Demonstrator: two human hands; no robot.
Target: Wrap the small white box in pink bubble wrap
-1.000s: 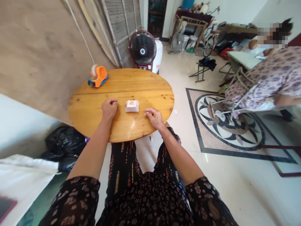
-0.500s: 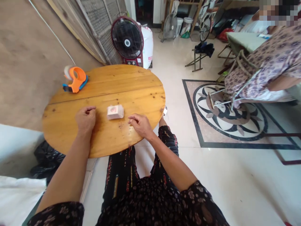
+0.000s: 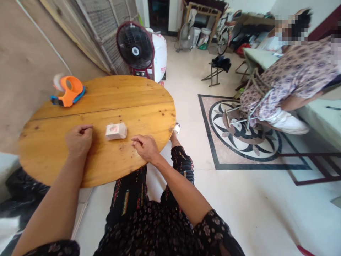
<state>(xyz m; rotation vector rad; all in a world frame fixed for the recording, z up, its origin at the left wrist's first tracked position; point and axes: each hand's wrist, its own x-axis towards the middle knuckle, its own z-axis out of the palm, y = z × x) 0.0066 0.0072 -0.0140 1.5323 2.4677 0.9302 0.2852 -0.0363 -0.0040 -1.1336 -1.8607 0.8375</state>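
My left hand (image 3: pixel 79 141) rests on the wooden table (image 3: pixel 125 103), its fingers curled in a loose fist with nothing seen in it. To its right lies a small whitish box (image 3: pixel 115 131) with a pinkish print on one face, seemingly in clear wrap. On the box's other side my right hand (image 3: pixel 146 147) rests near the table's edge, fingers folded and apparently holding nothing. Neither hand touches the box. An orange tape dispenser (image 3: pixel 71 91) with blue edges and a roll of tape stands at the table's far left.
A dark red fan (image 3: pixel 135 48) and a white sack (image 3: pixel 160 57) stand beyond the table. At the right, a person in patterned clothes (image 3: pixel 295 78) sits by another table. A folding stool (image 3: pixel 214 73) with dark cloth stands on the floor. Black plastic bags (image 3: pixel 21 188) lie at lower left.
The view has shifted to the right, so the table and everything on it appear farther left. Both hands and the box keep their places on the table.
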